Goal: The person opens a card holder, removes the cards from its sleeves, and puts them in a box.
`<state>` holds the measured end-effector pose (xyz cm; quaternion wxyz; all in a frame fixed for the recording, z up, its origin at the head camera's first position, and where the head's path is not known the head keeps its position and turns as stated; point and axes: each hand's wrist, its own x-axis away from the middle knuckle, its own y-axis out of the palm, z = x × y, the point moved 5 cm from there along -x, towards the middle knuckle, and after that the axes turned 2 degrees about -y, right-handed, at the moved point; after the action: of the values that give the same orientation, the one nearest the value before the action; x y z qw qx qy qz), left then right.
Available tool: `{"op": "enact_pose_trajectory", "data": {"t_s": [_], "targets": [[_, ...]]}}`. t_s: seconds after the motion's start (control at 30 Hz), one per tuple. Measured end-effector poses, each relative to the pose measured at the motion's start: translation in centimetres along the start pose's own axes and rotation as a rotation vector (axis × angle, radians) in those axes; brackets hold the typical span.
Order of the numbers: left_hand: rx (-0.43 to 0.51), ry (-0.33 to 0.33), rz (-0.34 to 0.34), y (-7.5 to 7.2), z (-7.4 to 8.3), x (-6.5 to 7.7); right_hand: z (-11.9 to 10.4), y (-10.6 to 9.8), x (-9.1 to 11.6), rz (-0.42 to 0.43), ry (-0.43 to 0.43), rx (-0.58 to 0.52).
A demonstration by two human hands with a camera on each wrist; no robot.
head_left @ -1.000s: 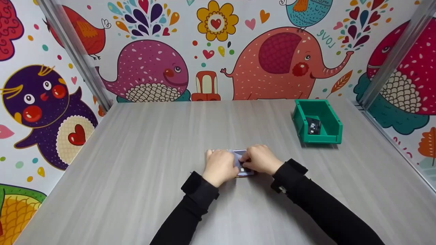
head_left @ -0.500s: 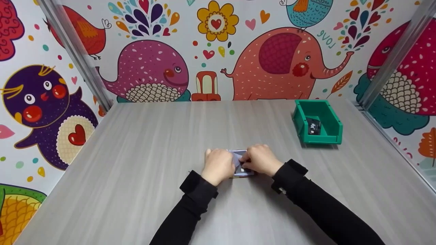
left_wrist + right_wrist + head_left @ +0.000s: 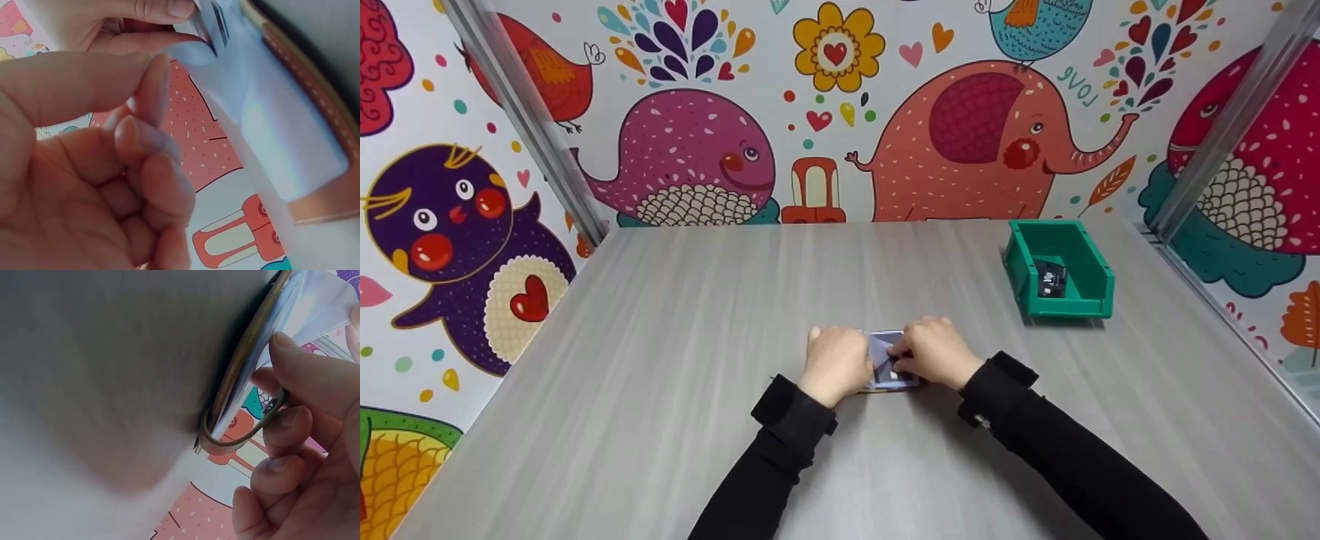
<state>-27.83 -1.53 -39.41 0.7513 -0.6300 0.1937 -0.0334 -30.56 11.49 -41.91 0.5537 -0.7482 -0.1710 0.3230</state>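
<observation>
A brown leather card holder (image 3: 323, 202) with pale stitching lies spread on the table between my hands, with clear plastic sleeves (image 3: 281, 135) inside. My left hand (image 3: 836, 366) pinches the curling edge of one sleeve between thumb and index finger, its other fingers curled in. From the right, my right hand (image 3: 936, 351) pinches the sleeves at the holder's other side. Its thumb (image 3: 284, 346) presses on the plastic in the right wrist view. A narrow leather strap (image 3: 225, 447) with a metal snap (image 3: 275, 402) loops out beside the right fingers. The left hand covers the holder's left part in the head view.
At the back right of the table (image 3: 675, 315) stands a green plastic bin (image 3: 1069, 307), with a black packet (image 3: 1050, 279) bearing white print inside it. Printed cartoon panels (image 3: 825, 112) and metal posts (image 3: 521, 112) border the table.
My left hand has shifted slightly left, drawing the sleeve's edge with it, and more of the sleeve shows raised between the hands. The right hand has hardly moved.
</observation>
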Motion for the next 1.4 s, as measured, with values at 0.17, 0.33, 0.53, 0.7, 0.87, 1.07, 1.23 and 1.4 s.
{"op": "enact_pose_trajectory", "data": {"t_s": [0.17, 0.33, 0.53, 0.7, 0.87, 1.07, 1.23, 1.4], "targets": [[0.005, 0.005, 0.005, -0.1, 0.0, 0.0, 0.0, 0.0, 0.0, 0.002, 0.002, 0.006], [0.000, 0.002, 0.001, -0.1, -0.1, 0.0, 0.0, 0.1, -0.1, -0.011, 0.016, 0.023], [-0.001, -0.016, -0.019, -0.4, -0.5, 0.0, 0.0, -0.1, -0.1, -0.005, 0.031, 0.025], [0.005, -0.029, -0.047, -0.7, -1.0, -0.1, 0.0, -0.1, -0.1, 0.005, 0.032, 0.029], [0.039, -0.039, -0.072, -0.9, -1.5, 0.0, 0.1, -0.1, 0.0, -0.001, 0.037, 0.037], [0.077, -0.084, -0.101, -1.4, -2.4, -0.1, 0.2, -0.1, 0.0, 0.006, 0.036, 0.043], [0.089, -0.121, -0.116, -1.6, -3.0, -0.1, 0.2, 0.0, 0.0, 0.000, 0.040, 0.033], [0.107, -0.186, -0.129, -1.4, -3.6, 0.0, 0.2, 0.1, 0.0, -0.003, 0.042, 0.034]]}}
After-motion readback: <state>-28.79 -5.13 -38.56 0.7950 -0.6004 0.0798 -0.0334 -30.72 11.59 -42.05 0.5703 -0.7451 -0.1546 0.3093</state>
